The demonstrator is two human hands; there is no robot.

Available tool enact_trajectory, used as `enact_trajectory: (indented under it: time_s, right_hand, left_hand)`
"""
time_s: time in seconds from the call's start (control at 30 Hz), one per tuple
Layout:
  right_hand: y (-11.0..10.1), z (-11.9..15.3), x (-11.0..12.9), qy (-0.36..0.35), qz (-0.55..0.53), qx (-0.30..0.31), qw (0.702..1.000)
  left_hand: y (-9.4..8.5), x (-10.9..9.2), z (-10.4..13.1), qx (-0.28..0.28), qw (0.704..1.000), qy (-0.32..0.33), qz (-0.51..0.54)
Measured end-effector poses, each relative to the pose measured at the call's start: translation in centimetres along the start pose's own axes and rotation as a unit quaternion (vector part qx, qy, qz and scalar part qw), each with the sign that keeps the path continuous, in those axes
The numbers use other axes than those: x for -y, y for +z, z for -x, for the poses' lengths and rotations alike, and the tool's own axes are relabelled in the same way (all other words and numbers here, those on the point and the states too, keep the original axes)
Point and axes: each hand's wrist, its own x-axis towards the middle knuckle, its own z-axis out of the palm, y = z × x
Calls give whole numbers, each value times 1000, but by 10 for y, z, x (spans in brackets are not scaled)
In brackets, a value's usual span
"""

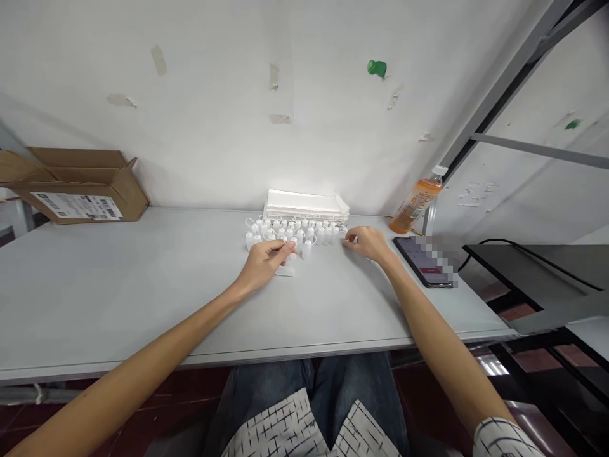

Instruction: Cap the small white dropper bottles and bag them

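Note:
Small white plastic bottles [307, 249] with caps and thin looped straps stand upright in a cluster on the grey table. At the front left of this cluster is my left hand [263, 262], its thumb and fingertips pinched together and hiding part of the bottles behind. What sits in that pinch is too small to make out. A flat white piece [284, 271] shows just below those fingers. My right hand [368, 242] is at the cluster's right end, fingers curled and closed beside the last bottles. Whatever is between its fingertips is hidden.
Behind the bottles lies a stack of white trays [304, 203] against the wall. An open cardboard box [85, 190] stands at the far left. On the right are an orange drink bottle [416, 206] and a phone [421, 260]. The table's front edge [304, 352] runs before my lap.

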Motion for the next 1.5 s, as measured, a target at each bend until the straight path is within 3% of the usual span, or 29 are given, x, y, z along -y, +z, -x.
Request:
enact_trajectory:
  time_s: [0.1,0.17,0.23,0.3,0.4,0.7,0.83,1.0,1.07,1.5]
  right_hand:
    - [-9,8,11,-25,-176,-54,983]
    - [-16,17,27,-49,-354,-77,931]
    - [-21,28,48,-88,-454,-95,881]
    - [-24,36,66,-126,-487,-134,854]
    - [-24,39,77,-134,-465,-175,857]
    - [-24,29,46,-47,-496,-223,838]
    - [-25,35,57,-63,-527,-176,829]
    - [-18,49,90,-133,-551,1,823]
    - [-14,54,99,-155,-546,41,822]
    - [-7,56,102,-141,-564,67,811]
  left_hand:
    - [2,2,1,-1,1000,-2,13]
    - [5,4,2,7,1000,0,20]
    - [9,6,4,27,999,-1,24]
    - [13,7,6,49,999,1,17]
    - [14,7,8,59,998,17,-6]
    - [11,5,8,61,997,19,-37]
    - [12,5,9,63,997,17,-36]
    - [14,5,9,70,997,7,-15]
    - [14,5,9,68,998,3,-9]
    - [14,5,11,44,999,0,-4]
